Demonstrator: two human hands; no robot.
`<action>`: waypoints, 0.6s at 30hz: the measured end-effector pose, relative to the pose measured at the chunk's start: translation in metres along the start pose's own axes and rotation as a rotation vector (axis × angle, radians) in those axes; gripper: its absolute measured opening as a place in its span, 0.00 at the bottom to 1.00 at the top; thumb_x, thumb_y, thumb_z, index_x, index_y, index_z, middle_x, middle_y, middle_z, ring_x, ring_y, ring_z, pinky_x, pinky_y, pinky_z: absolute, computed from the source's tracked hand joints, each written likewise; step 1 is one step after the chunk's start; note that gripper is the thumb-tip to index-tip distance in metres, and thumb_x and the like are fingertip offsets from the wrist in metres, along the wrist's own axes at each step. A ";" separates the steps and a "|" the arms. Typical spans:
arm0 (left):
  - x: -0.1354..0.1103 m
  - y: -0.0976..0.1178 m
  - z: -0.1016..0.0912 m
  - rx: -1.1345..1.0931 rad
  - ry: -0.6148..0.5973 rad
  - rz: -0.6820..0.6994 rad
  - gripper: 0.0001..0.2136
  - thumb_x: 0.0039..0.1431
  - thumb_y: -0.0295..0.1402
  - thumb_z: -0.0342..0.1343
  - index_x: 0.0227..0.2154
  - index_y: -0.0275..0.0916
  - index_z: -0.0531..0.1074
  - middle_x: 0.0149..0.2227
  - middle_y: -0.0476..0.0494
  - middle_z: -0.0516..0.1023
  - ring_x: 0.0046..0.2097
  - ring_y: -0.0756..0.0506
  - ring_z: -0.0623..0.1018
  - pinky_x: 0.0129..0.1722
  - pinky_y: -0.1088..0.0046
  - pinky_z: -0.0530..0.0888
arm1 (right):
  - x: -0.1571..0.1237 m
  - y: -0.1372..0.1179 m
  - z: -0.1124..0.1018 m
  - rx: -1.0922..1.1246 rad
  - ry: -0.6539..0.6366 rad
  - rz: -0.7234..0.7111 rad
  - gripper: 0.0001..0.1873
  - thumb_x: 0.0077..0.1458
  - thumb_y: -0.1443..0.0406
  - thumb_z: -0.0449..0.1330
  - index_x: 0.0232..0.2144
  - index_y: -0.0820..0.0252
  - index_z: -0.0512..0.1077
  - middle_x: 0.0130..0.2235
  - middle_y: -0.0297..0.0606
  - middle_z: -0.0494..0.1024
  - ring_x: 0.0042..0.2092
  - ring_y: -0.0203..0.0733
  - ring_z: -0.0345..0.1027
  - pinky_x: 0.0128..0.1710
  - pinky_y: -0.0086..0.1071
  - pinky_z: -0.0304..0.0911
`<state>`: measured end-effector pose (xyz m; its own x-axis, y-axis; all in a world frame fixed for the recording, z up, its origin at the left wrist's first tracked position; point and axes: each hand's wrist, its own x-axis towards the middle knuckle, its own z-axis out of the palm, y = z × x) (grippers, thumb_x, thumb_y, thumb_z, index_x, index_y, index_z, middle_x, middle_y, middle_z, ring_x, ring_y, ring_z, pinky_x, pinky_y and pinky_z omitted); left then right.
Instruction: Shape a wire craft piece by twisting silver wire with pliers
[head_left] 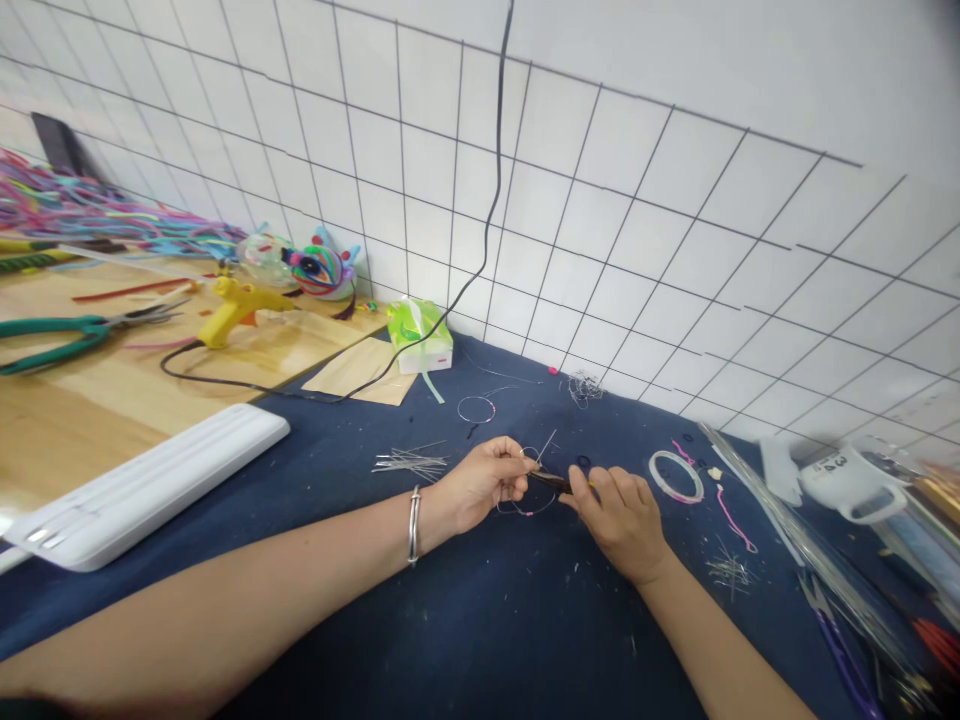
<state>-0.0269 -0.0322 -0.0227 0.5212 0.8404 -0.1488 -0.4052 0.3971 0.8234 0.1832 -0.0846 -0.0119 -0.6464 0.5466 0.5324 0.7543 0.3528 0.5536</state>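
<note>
My left hand (487,483), with a silver bangle (413,526) on the wrist, pinches a thin wire piece (538,452) just above the dark blue cloth (480,620). A thin wire loop (517,508) hangs below its fingers. My right hand (619,515) is closed on a small dark tool (553,481) whose tip meets the wire at my left fingertips. A bundle of short silver wires (411,462) lies just left of my left hand.
A white wire ring (676,476) and a pink strand (733,522) lie to the right. At far right are a white mug (849,482) and clear rods (795,535). On the wooden board at left are a yellow glue gun (232,308), green pliers (67,335) and a white tray (142,485).
</note>
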 end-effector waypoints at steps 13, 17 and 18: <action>0.000 0.000 0.001 -0.010 0.008 0.000 0.08 0.47 0.28 0.58 0.27 0.36 0.63 0.18 0.51 0.69 0.20 0.55 0.69 0.20 0.81 0.62 | 0.001 0.000 0.000 0.020 -0.014 0.010 0.18 0.53 0.58 0.55 0.46 0.57 0.67 0.36 0.41 0.70 0.41 0.43 0.58 0.41 0.37 0.49; 0.000 0.000 0.002 0.004 0.010 0.004 0.08 0.47 0.28 0.58 0.27 0.36 0.63 0.18 0.51 0.69 0.20 0.55 0.68 0.21 0.81 0.62 | 0.001 0.000 0.000 0.031 -0.028 0.016 0.17 0.53 0.58 0.55 0.45 0.58 0.67 0.36 0.41 0.70 0.41 0.43 0.58 0.41 0.37 0.49; 0.000 -0.001 0.002 0.008 0.012 0.005 0.08 0.47 0.28 0.58 0.27 0.36 0.63 0.19 0.51 0.69 0.20 0.55 0.68 0.21 0.81 0.62 | 0.001 -0.001 0.000 0.033 -0.028 0.018 0.17 0.53 0.58 0.55 0.45 0.58 0.67 0.36 0.41 0.70 0.41 0.43 0.58 0.41 0.37 0.49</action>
<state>-0.0255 -0.0333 -0.0225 0.5104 0.8466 -0.1509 -0.4020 0.3900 0.8285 0.1820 -0.0840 -0.0117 -0.6298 0.5736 0.5238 0.7694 0.3677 0.5223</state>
